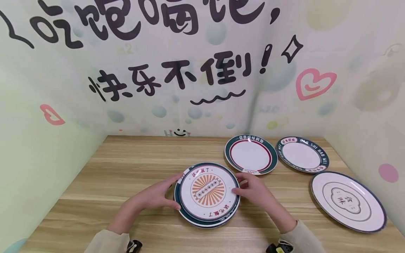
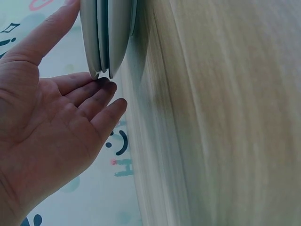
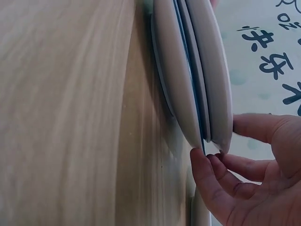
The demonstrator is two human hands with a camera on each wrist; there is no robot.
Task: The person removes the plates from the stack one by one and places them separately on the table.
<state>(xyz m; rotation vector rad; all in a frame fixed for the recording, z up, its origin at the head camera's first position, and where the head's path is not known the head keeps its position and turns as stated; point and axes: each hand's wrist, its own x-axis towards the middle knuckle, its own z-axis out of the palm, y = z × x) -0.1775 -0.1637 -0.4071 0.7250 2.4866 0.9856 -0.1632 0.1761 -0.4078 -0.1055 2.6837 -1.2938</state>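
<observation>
A white plate with an orange sunburst and red characters lies on top of a green-rimmed plate in a stack. My left hand holds the white plate's left rim, thumb toward the near side and fingertips farther back. In the left wrist view, those fingertips meet the edges of the stacked plates. From the right, my right hand pinches the rim, its thumb over the white plate's edge. The right wrist view shows its other fingers bent against the stack's rim.
Behind the stack on the right lie a green-rimmed plate with a red ring and another patterned green-rimmed plate. A large white blue-edged plate lies farther right. The wooden table meets a printed backdrop.
</observation>
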